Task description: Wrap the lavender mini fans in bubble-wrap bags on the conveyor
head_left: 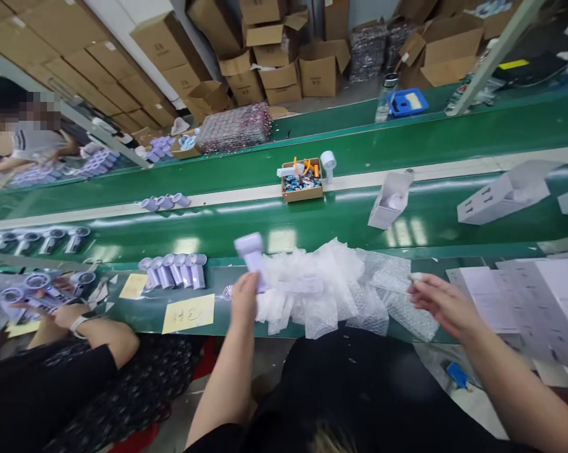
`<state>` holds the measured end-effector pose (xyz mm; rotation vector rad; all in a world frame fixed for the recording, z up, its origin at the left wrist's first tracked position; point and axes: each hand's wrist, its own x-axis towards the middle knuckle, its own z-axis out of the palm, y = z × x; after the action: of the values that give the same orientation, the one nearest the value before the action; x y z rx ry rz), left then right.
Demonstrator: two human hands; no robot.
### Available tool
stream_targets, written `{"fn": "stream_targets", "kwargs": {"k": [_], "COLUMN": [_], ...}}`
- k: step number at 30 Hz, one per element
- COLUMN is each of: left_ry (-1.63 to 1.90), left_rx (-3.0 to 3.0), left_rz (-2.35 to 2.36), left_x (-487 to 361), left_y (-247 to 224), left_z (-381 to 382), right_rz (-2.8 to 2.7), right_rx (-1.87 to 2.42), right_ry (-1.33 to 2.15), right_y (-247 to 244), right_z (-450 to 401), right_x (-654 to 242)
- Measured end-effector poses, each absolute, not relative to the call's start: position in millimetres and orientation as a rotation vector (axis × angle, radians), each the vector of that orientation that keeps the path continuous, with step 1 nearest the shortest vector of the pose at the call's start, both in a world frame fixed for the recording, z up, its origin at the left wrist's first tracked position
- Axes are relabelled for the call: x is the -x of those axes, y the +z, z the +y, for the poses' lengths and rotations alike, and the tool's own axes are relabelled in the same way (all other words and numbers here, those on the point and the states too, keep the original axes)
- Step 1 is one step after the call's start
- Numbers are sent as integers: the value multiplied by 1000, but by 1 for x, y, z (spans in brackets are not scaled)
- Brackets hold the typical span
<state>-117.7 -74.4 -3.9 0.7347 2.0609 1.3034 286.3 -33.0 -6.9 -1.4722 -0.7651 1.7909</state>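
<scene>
My left hand (244, 299) is closed around the handle of a lavender handheld device (250, 248) with a wide round head, held upright. Beside it lies a loose heap of clear bubble-wrap bags (312, 286), with another lavender shape showing dimly through the plastic. My right hand (442, 302) is over the right end of the heap, at a flat bubble-wrap bag (395, 283). Its thumb and fingertips are pinched together; whether they grip the bag's edge or some small pale thing is unclear.
Several lavender devices (173, 270) stand left, near a yellow handwritten note (188, 313). A co-worker's hands (67, 311) work farther left. On the green conveyor (237, 220) are open white boxes (390, 200). Behind sits a carton of small parts (303, 194). White cartons (524, 302) stand right.
</scene>
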Motion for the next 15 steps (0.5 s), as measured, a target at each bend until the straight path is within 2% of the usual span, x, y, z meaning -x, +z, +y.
{"fn": "stream_targets", "kwargs": {"k": [3, 6, 10, 15], "left_ry": [941, 543, 404, 65], "left_rx": [-918, -924, -1036, -1471], "left_rz": [1482, 1137, 1374, 1827], "left_x": [-19, -140, -219, -230], "left_y": [4, -16, -65, -108], "left_z": [-42, -22, 1, 19], "right_rz": [-503, -271, -95, -262], "right_rx": [1116, 1113, 1338, 1450], "right_ry": [1986, 1811, 1418, 1569], "right_y": [-21, -37, -49, -48], "right_z": [-38, -39, -61, -98], "right_x": [-271, -289, -353, -393]}}
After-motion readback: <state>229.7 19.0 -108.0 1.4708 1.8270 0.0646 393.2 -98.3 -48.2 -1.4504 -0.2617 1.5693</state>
